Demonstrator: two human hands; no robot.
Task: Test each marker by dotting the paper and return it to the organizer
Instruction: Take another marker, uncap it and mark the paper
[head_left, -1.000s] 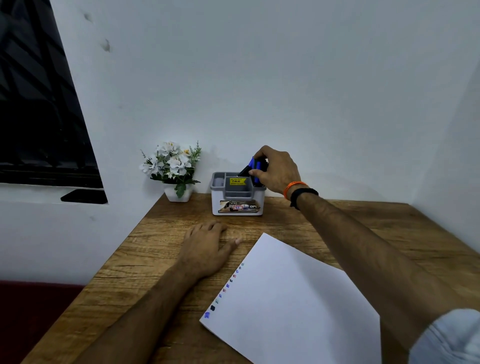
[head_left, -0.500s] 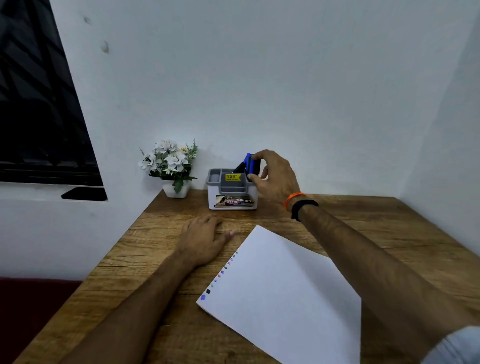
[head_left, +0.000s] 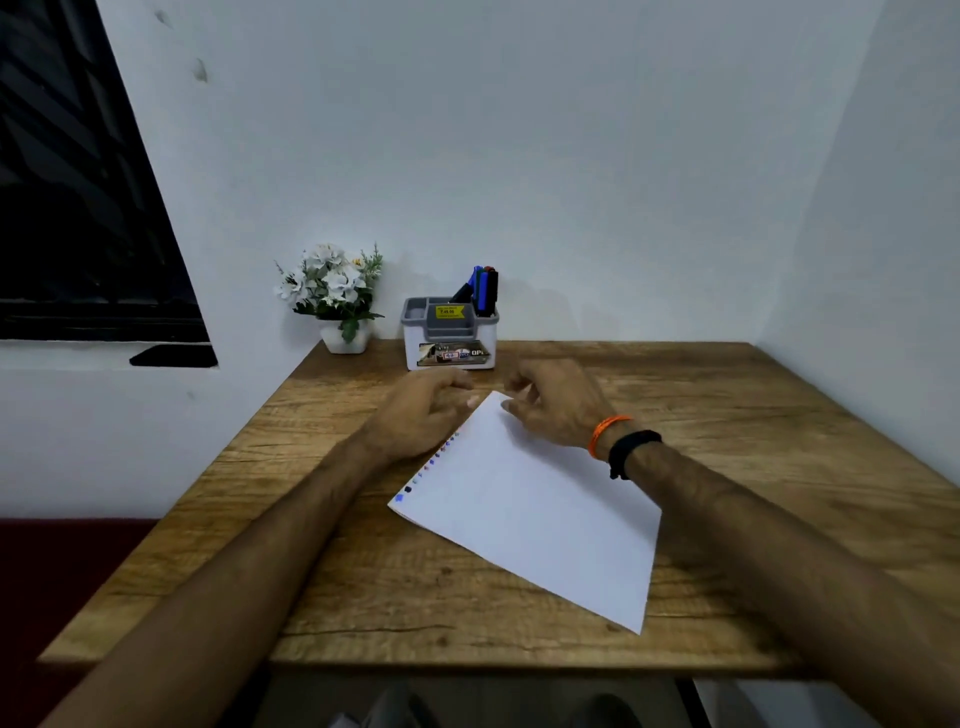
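Both forearms reach in from the near edge of the wooden table (head_left: 727, 415), and the sheet of paper (head_left: 530, 509) lies between them, turned at an angle so that its dotted edge runs just beside the left hand (head_left: 415, 415). That row of small coloured dots (head_left: 431, 465) follows the margin nearest the left wrist, which suggests most or all of the markers have had their test. The left hand rests knuckles-up on the wood with its fingers loosely curled and holding nothing, its fingertips close to the paper's far corner, probably placed to keep the sheet from sliding. The right hand (head_left: 556, 405), wearing an orange band and a black one at the wrist, lies over that same far corner with fingers loosely bent; it grips no marker, though whether it pinches the paper's corner I cannot tell. Just beyond both hands, near their fingertips, stands the white and grey organizer (head_left: 451, 338) against the wall, and the markers (head_left: 483, 291) stand upright in its compartment on the right-hand side, a blue one foremost. Nothing lies between the hands and the organizer. Beyond the left hand and further to its outer side sits a small white pot of artificial flowers (head_left: 332, 296), and a dark window fills the wall past it.
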